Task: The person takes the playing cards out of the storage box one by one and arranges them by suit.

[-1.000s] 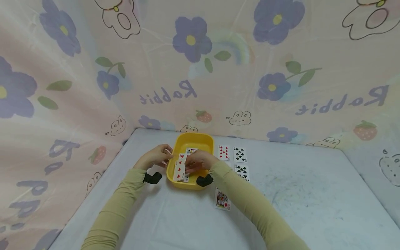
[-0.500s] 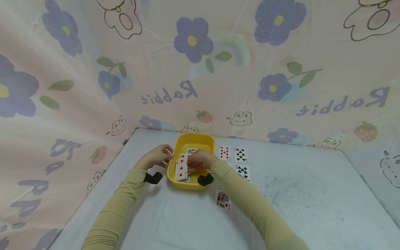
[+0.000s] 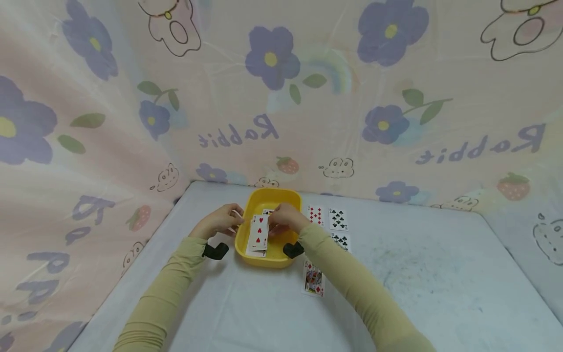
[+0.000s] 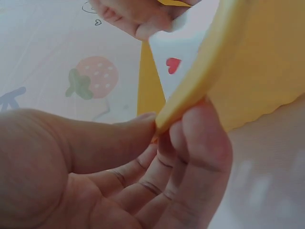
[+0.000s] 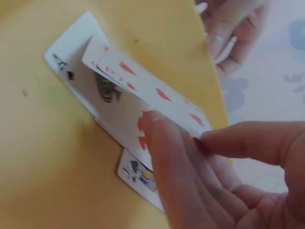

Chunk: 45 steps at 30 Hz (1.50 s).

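Observation:
My left hand [image 3: 221,221] pinches the left rim of a yellow plastic tray [image 3: 268,263], thumb at the inside and fingers at the outside in the left wrist view. Over the tray, my right hand [image 3: 287,220] pinches a three of hearts playing card [image 3: 260,233] by its edge, tilted up. Another card edge shows close behind it in the right wrist view. Beneath lie an ace of spades [image 5: 66,55] and a jack of spades [image 5: 136,174], both partly covered. The right fingers hide part of the cards below.
Right of the tray, a diamonds card [image 3: 314,215] and two clubs cards [image 3: 338,219] lie face up on the white table [image 3: 422,274]. Nearer the front is a king of diamonds [image 3: 313,279], by my right forearm. A printed curtain [image 3: 211,98] stands behind and at left.
My right hand has shifted slightly right and away, drawing the three of hearts rightward over the cards beneath. More of the king of diamonds shows. My left hand keeps its place on the rim.

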{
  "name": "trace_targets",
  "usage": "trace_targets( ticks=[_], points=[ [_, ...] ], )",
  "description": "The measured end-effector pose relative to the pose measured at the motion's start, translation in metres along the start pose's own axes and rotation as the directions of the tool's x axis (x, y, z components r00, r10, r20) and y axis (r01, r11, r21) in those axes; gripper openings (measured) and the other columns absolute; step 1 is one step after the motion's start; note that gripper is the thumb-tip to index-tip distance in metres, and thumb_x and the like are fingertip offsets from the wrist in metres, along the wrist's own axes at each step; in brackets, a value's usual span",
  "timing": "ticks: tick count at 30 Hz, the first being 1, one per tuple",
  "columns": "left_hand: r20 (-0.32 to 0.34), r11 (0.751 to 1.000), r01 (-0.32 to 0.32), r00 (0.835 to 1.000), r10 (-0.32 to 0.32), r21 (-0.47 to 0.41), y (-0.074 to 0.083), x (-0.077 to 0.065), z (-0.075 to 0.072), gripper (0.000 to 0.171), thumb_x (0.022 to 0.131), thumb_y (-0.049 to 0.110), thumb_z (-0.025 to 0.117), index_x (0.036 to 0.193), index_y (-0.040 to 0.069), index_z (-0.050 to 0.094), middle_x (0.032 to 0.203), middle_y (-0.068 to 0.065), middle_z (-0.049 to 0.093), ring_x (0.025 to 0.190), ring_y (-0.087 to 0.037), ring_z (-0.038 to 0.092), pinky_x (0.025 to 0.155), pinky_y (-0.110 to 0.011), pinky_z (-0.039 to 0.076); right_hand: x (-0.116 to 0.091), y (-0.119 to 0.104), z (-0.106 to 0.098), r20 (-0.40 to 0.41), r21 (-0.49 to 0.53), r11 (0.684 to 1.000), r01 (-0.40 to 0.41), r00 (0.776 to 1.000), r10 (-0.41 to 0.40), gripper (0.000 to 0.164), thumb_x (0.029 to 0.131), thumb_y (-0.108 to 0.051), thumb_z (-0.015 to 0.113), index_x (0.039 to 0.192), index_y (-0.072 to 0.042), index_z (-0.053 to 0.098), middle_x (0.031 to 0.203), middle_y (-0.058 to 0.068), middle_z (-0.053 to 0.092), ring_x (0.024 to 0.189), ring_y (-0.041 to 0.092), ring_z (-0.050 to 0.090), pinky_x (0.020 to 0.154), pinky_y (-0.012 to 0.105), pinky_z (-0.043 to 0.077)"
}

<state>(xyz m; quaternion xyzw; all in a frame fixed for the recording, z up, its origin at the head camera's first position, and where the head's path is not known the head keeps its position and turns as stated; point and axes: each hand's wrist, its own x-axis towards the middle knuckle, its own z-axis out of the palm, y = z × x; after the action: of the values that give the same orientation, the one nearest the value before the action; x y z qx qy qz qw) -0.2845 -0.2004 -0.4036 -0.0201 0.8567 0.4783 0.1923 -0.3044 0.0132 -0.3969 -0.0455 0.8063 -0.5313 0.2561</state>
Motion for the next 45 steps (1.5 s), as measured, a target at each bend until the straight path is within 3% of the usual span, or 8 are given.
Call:
trace_targets(
  ticks=[6, 12, 19, 24, 34, 40, 45],
  points=[
    [-0.001, 1.000, 0.005, 1.000, -0.005, -0.009, -0.003, -0.001, 0.002, 0.022, 0.097, 0.008, 0.055, 0.116, 0.001, 0.048, 0.095, -0.015, 0.057, 0.075, -0.023, 0.061, 0.064, -0.036, 0.057, -0.003, 0.000, -0.012, 0.006, 0.008, 1.000, 0.005, 1.000, -0.005, 0.017, 0.089, -0.005, 0.060, 0.095, 0.010, 0.065, 0.086, 0.021, 0.069, 0.073, 0.032, 0.069, 0.070, 0.040, 0.057],
    [0.001, 1.000, 0.009, 1.000, -0.009, -0.023, -0.007, -0.001, 0.005, 0.023, 0.097, 0.007, 0.054, 0.118, 0.000, 0.047, 0.096, -0.015, 0.056, 0.074, -0.022, 0.060, 0.062, -0.034, 0.057, -0.007, 0.006, -0.029, 0.005, 0.021, 0.998, 0.060, 0.998, -0.060, 0.015, 0.087, -0.007, 0.060, 0.090, 0.007, 0.065, 0.083, 0.018, 0.068, 0.073, 0.029, 0.069, 0.067, 0.038, 0.057],
    [0.003, 1.000, -0.007, 1.000, 0.007, -0.012, -0.004, 0.004, 0.001, 0.023, 0.097, 0.009, 0.055, 0.117, 0.001, 0.048, 0.095, -0.015, 0.057, 0.075, -0.023, 0.060, 0.062, -0.034, 0.057, -0.023, 0.006, -0.065, -0.004, 0.006, 0.995, 0.097, 0.995, -0.097, 0.023, 0.090, -0.010, 0.060, 0.109, 0.004, 0.060, 0.095, 0.017, 0.067, 0.080, 0.027, 0.068, 0.076, 0.040, 0.056],
    [0.009, 1.000, 0.002, 1.000, -0.002, -0.020, -0.005, 0.005, 0.002, 0.024, 0.098, 0.010, 0.054, 0.119, 0.001, 0.047, 0.096, -0.015, 0.056, 0.075, -0.022, 0.060, 0.063, -0.034, 0.056, -0.038, 0.021, -0.097, 0.027, 0.087, 0.983, 0.161, 0.986, -0.164, 0.029, 0.093, -0.007, 0.057, 0.118, 0.009, 0.054, 0.102, 0.020, 0.064, 0.084, 0.027, 0.067, 0.082, 0.042, 0.054],
    [0.004, 1.000, -0.009, 1.000, 0.009, 0.005, -0.005, 0.001, 0.002, 0.023, 0.098, 0.011, 0.053, 0.117, 0.001, 0.047, 0.096, -0.015, 0.058, 0.076, -0.022, 0.060, 0.064, -0.033, 0.056, -0.060, 0.055, -0.153, -0.051, 0.126, 0.971, 0.205, 0.978, -0.200, 0.041, 0.096, -0.005, 0.053, 0.131, 0.014, 0.044, 0.110, 0.021, 0.059, 0.092, 0.024, 0.063, 0.093, 0.048, 0.047],
    [0.007, 1.000, 0.001, 1.000, -0.001, -0.006, -0.006, 0.002, 0.000, 0.025, 0.098, 0.010, 0.054, 0.119, 0.000, 0.047, 0.096, -0.015, 0.058, 0.076, -0.022, 0.060, 0.065, -0.034, 0.057, -0.066, 0.077, -0.178, -0.112, 0.099, 0.978, 0.182, 0.979, -0.171, 0.040, 0.098, -0.007, 0.052, 0.131, 0.013, 0.045, 0.113, 0.021, 0.059, 0.091, 0.021, 0.063, 0.085, 0.035, 0.053],
    [0.008, 1.000, -0.003, 1.000, 0.003, -0.004, -0.004, 0.002, 0.000, 0.025, 0.098, 0.011, 0.054, 0.120, 0.000, 0.047, 0.096, -0.015, 0.057, 0.077, -0.023, 0.060, 0.067, -0.035, 0.057, -0.066, 0.097, -0.194, -0.165, 0.125, 0.983, 0.138, 0.979, -0.117, 0.040, 0.098, -0.008, 0.052, 0.131, 0.013, 0.044, 0.112, 0.018, 0.058, 0.086, 0.017, 0.062, 0.080, 0.032, 0.054]
  ],
)
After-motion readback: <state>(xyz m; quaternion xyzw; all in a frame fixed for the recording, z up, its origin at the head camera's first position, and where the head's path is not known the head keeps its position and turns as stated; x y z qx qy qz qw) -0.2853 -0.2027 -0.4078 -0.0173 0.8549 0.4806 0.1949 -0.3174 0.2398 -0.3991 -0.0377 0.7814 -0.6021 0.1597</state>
